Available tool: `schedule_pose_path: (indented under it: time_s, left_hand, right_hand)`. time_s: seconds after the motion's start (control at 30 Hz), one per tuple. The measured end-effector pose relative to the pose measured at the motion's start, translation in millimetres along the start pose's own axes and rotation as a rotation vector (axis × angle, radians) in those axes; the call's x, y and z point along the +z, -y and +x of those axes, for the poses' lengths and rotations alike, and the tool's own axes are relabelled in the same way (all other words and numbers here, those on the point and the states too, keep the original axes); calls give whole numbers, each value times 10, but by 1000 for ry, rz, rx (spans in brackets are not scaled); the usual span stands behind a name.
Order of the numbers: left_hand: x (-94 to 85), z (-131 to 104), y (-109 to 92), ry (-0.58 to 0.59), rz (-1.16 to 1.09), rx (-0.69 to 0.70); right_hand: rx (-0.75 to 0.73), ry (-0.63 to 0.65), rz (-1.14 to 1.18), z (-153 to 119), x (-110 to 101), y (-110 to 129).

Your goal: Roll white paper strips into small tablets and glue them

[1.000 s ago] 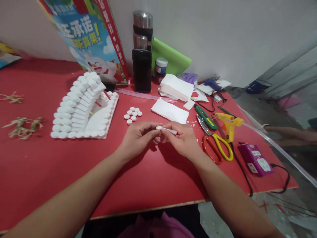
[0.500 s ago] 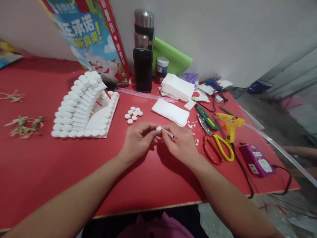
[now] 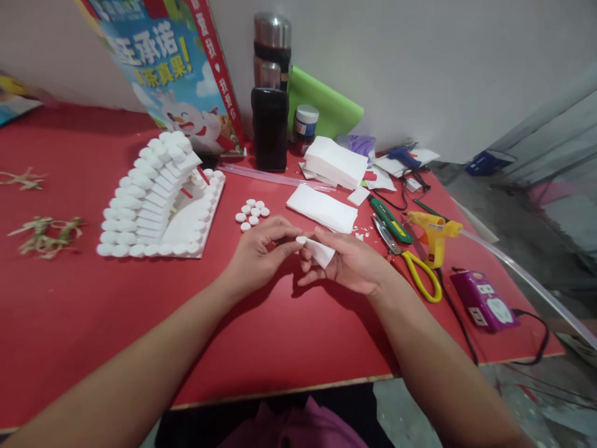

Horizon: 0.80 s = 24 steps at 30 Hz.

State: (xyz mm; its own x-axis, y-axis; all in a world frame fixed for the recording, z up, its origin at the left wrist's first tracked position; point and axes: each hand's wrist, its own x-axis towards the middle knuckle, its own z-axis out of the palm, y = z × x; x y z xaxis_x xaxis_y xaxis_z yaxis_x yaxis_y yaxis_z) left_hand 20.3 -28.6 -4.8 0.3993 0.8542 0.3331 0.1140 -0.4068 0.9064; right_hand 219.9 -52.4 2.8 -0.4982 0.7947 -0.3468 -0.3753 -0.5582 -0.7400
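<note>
Between my hands is a small white paper piece (image 3: 321, 252), its left end rolled or folded and its right end a loose flap. My left hand (image 3: 263, 255) pinches the rolled end between thumb and fingertips. Turned partly palm up, my right hand (image 3: 345, 261) holds the piece along the fingers and thumb. Several white discs (image 3: 254, 211) lie just beyond my left hand. A folded white paper stack (image 3: 321, 207) is beyond both hands. To the left stands a white model (image 3: 149, 199) with steps and rows of white rounded pieces.
Right of my hands lie scissors (image 3: 422, 277), a green cutter (image 3: 390, 219), a yellow glue gun (image 3: 431, 233) and a purple power box (image 3: 485, 300). A black phone-like object (image 3: 269, 129) and a printed bag (image 3: 181, 81) stand behind. Straw figures (image 3: 49, 236) lie left.
My right hand has rolled over, palm now turned up, and covers part of the red scissor handle. More of the paper shows as an opened flap. The left hand has barely moved.
</note>
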Motion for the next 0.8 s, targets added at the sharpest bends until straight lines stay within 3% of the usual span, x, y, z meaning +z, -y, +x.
schedule_pose_path:
  time_s: [0.6,0.8]
  left_hand:
    - [-19,8,-15,-3,0,-75]
    - [-20,11,-24,-27,20,-120]
  right_hand:
    - [-88,15,-177,-42,11,14]
    - [-182,-186,-341,-13,4,-26]
